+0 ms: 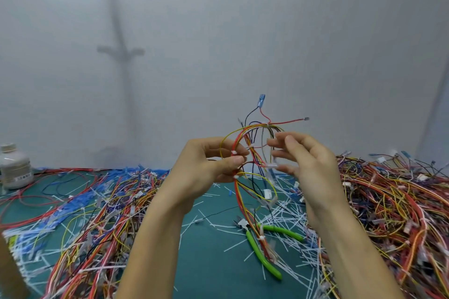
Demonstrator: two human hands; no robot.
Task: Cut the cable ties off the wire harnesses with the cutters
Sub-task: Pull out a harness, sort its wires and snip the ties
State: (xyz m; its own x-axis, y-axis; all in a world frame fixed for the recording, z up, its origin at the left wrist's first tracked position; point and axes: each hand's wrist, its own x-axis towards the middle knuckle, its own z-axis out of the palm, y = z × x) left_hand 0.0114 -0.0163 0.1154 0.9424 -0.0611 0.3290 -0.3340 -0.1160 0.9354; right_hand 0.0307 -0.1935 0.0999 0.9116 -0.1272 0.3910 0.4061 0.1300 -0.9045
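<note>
The left hand [211, 162] pinches a harness [252, 138] between thumb and fingers, holding it upright above the table [206, 262]. The right hand [303, 160] is loosely spread, fingertips at the wires (gripping nothing). The cutters [255, 247] lie on the table beneath the harness's lower end.

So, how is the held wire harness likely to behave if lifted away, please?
Probably floppy: the wire harness droops below the left hand. Likely light, held by a fingertip pinch. Its tail crosses the cutters and may snag.
</note>
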